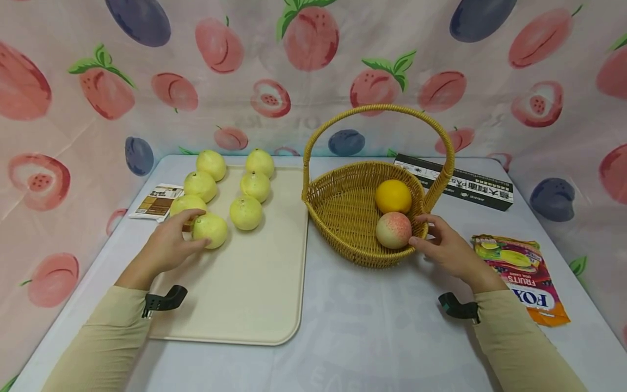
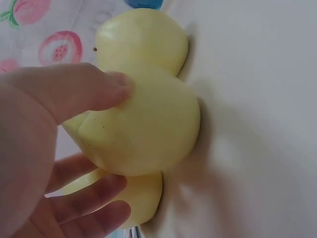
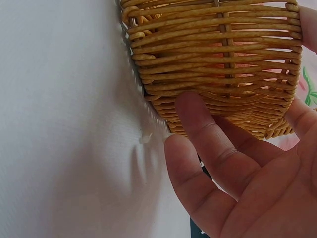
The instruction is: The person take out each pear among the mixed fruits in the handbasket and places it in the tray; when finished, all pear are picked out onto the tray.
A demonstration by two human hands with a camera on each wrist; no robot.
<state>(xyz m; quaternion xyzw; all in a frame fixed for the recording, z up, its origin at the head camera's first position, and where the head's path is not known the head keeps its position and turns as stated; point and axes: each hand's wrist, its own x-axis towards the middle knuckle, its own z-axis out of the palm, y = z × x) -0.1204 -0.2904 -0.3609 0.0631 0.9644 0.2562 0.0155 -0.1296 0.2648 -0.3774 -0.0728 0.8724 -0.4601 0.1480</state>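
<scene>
My left hand (image 1: 168, 244) grips a round pale-yellow fruit (image 1: 210, 231) at the near end of the left row on a cream tray (image 1: 250, 288). In the left wrist view, the thumb presses on this fruit (image 2: 148, 124) and the fingers reach beneath; other pale fruits touch or overlap it. Several more pale-yellow fruits (image 1: 246, 213) lie in two rows. My right hand (image 1: 448, 253) holds the right end of a wicker basket (image 1: 338, 209) by its rim. Inside the basket lie an orange (image 1: 393, 196) and a peach (image 1: 394, 231), the peach nearer me.
Behind the basket's right side lies a long black box (image 1: 470, 188). A red and orange candy bag (image 1: 526, 275) is right of my right hand. A brown and white packet (image 1: 155, 201) sits at the tray's left edge. The basket's tall arched handle (image 1: 377, 107) rises over it.
</scene>
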